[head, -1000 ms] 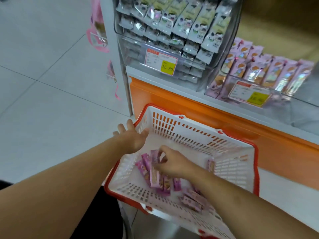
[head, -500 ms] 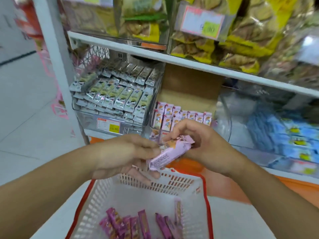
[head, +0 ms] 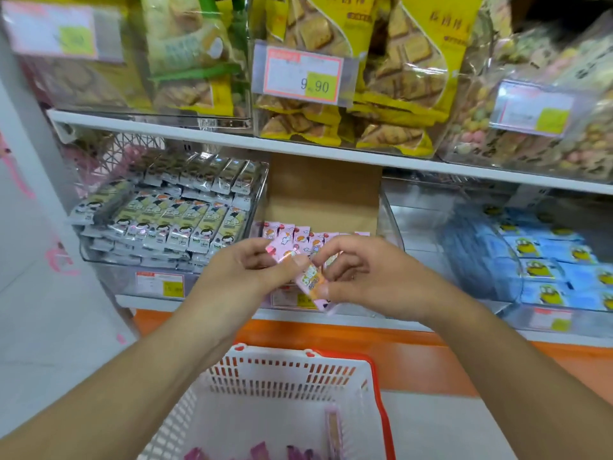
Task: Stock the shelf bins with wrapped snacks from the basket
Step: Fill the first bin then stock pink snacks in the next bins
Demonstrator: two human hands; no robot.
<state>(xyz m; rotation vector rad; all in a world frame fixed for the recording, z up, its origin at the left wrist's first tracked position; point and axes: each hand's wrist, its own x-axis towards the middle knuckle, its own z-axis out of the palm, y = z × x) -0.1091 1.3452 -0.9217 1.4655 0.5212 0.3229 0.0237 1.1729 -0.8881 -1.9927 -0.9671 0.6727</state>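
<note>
Holding pink wrapped snacks (head: 310, 282) in front of the pink-snack bin (head: 393, 227).
Left hand (head: 245, 270) and right hand (head: 365, 277) fingers both pinch them, above the basket (head: 285, 376).

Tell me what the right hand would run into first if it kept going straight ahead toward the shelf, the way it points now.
Most likely the row of pink snacks standing in the clear middle bin, just beyond the right hand and the pink snack it pinches. Depth is hard to judge from this one view.

Left hand (head: 245, 270), right hand (head: 358, 277) — raised (fingers pinching)
</note>
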